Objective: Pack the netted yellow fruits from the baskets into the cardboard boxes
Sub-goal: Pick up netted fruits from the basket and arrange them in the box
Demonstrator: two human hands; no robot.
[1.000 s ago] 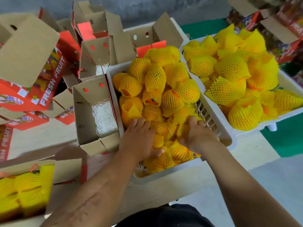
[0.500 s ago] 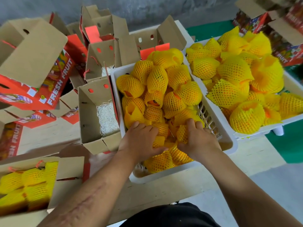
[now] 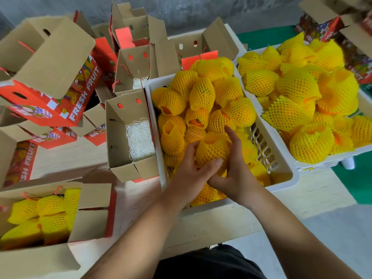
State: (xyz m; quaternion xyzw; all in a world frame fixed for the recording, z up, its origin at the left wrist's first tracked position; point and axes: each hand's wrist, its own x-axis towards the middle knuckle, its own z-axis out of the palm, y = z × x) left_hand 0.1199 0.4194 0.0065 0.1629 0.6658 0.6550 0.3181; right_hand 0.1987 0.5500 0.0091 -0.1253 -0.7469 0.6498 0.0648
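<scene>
Yellow netted fruit (image 3: 212, 152), buried before, now sits raised, both hands' fingers (image 3: 231, 135) clasped round it.

Pale wooden tabletop (image 3: 201, 224), crowded: two white plastic baskets (image 3: 281, 174) side by side at right, heaped with netted yellow fruits (image 3: 201, 93); open cardboard box (image 3: 120, 137) lined with white shredded paper touching the nearer basket's left wall; filled box (image 3: 90, 224) at near left; red "FRESH FRUIT" cartons (image 3: 50, 109) piled behind.
</scene>
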